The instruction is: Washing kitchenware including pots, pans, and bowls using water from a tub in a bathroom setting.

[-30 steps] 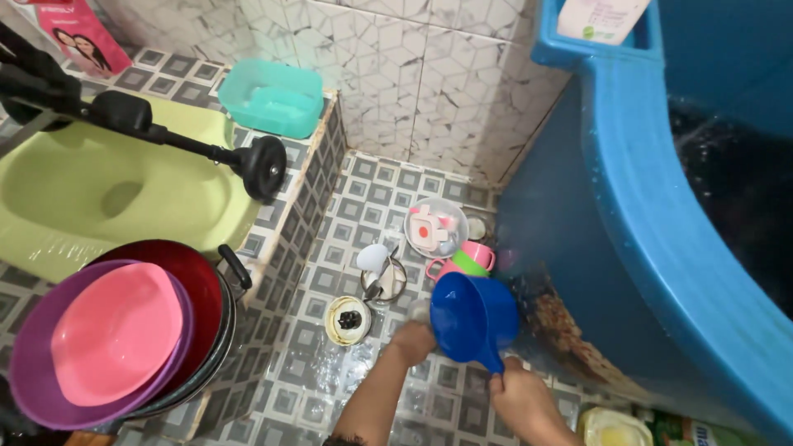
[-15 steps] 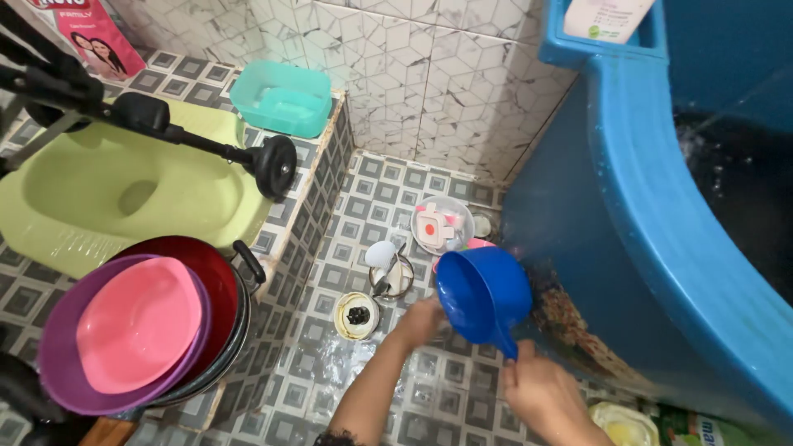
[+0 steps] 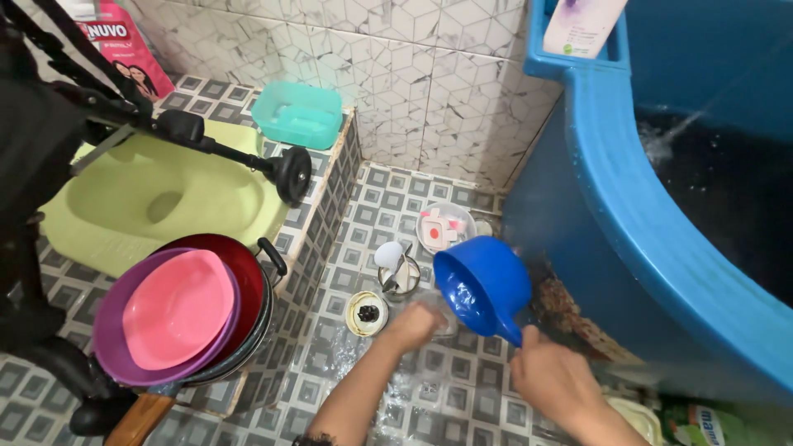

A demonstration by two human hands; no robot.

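My right hand (image 3: 555,378) grips the handle of a blue plastic water dipper (image 3: 483,285), which is tilted toward the left above the tiled floor. My left hand (image 3: 413,325) is just left of the dipper's mouth, closed around a small clear glass that is blurred and partly hidden. Next to it on the floor stand a round floor drain cover (image 3: 366,313) and a metal cup holding a white spoon (image 3: 398,271). Behind the dipper sits a clear lidded container (image 3: 445,225) with a pink-and-white top.
A large blue water tub (image 3: 661,223) fills the right side. A raised tiled step holds a green squat toilet (image 3: 165,202), a teal basin (image 3: 299,114) and stacked pink, purple and red bowls (image 3: 178,310). A black tripod arm (image 3: 206,140) reaches across the left.
The view shifted so everything sits further right and lower. The dipper rose slightly and tilted more toward my left hand, which stays at its mouth.
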